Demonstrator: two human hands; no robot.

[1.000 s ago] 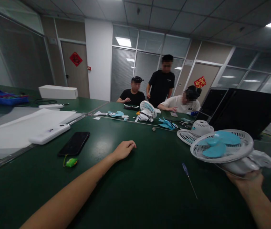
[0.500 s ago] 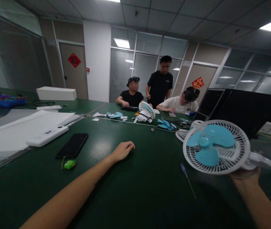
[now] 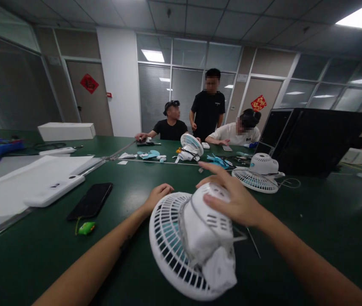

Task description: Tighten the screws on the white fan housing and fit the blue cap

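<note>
A white electric fan [image 3: 165, 242] with blue blades behind its grille is tilted in front of me, its motor housing turned up and towards me. My right hand [image 3: 238, 199] grips that housing from the right, thumb on the near side and fingers over the far side, the index finger stretched out. On the green table behind the grille's upper edge lies my left hand [image 3: 157, 197], holding nothing, its fingers loosely laid out and partly hidden by the fan. A screwdriver [image 3: 253, 243] lies right of the fan, its handle covered by my right hand and the fan.
A second white fan [image 3: 257, 176] lies face down before a black computer case [image 3: 315, 140]. Further back are another fan [image 3: 191, 148] and blue blades [image 3: 217, 161]. A phone [image 3: 91, 199] with a green charm [image 3: 87, 228] lies left. Several people sit or stand across the table.
My right hand has carried the fan from the right to the middle and turned it, so its back now faces me instead of its blades. My left hand has stayed on the table.
</note>
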